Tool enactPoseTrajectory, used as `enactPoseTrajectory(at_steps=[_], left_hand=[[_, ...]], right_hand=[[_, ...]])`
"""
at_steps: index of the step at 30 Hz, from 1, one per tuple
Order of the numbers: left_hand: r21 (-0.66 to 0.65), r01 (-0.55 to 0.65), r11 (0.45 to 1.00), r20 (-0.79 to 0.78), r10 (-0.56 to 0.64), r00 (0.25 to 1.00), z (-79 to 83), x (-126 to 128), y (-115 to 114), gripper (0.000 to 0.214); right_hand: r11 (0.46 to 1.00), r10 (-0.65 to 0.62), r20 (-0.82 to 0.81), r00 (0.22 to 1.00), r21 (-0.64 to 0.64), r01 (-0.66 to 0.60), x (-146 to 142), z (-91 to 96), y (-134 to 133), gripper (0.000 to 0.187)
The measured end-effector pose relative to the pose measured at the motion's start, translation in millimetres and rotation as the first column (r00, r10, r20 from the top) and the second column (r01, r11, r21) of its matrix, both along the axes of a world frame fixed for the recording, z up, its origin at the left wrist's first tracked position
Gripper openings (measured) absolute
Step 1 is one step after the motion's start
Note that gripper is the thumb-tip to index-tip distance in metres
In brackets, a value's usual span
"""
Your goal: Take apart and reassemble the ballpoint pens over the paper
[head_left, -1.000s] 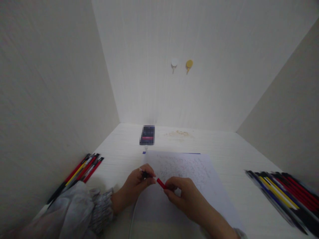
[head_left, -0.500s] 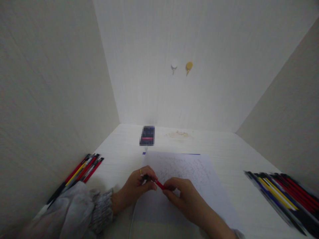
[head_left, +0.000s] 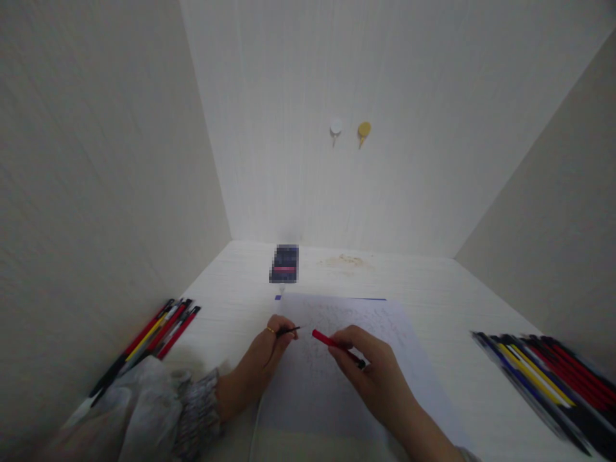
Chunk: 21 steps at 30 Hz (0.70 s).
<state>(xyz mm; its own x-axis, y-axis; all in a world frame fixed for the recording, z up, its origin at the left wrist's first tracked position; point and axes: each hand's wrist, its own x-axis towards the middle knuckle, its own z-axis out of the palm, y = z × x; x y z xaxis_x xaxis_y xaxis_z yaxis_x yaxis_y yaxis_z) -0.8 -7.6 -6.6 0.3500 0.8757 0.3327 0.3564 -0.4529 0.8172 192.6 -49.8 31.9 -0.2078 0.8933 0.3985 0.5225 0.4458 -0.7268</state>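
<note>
My right hand point(head_left: 373, 362) is closed around a red pen barrel point(head_left: 321, 337), which tilts up to the left. A black end of it shows under my fingers. In the pinched fingers of my left hand point(head_left: 267, 356) is a thin dark pointed piece point(head_left: 290, 330), its tip toward the barrel. A small gap separates the two; whether the dark piece is a pen tip or a refill I cannot tell. Both hands are over a white sheet of paper point(head_left: 332, 404) covered in faint scribbled marks.
Several red, yellow and black pens point(head_left: 163, 327) lie at the left wall. A larger row of pens point(head_left: 543, 378) lies on the right. A blurred dark phone-like object point(head_left: 285, 264) with a cable is behind the paper. Two hooks, white point(head_left: 335, 127) and yellow point(head_left: 364, 129), hang on the back wall.
The dark piece in my left hand and the red barrel in my right hand have come apart. My right hand has moved slightly right, and the barrel's left end has risen.
</note>
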Motion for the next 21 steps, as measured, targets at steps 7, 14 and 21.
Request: enactPoseTrajectory(at_steps=[7, 14, 21], left_hand=[[0.051, -0.042, 0.998, -0.081, 0.046, 0.996, 4.1, -0.3, 1.7, 0.013], [0.055, -0.081, 0.995, -0.132, 0.088, 0.987, 6.8, 1.1, 1.1, 0.012], [0.129, -0.087, 0.988, -0.169, 0.109, 0.980, 1.7, -1.2, 2.8, 0.007]], right_hand=[[0.997, -0.047, 0.043, 0.998, 0.059, 0.044, 1.4, -1.2, 0.8, 0.012], [0.991, -0.054, 0.067, 0.996, 0.122, 0.045, 4.4, -1.6, 0.9, 0.012], [0.943, -0.180, 0.277, 0.944, 0.322, 0.085, 4.2, -9.9, 3.0, 0.013]])
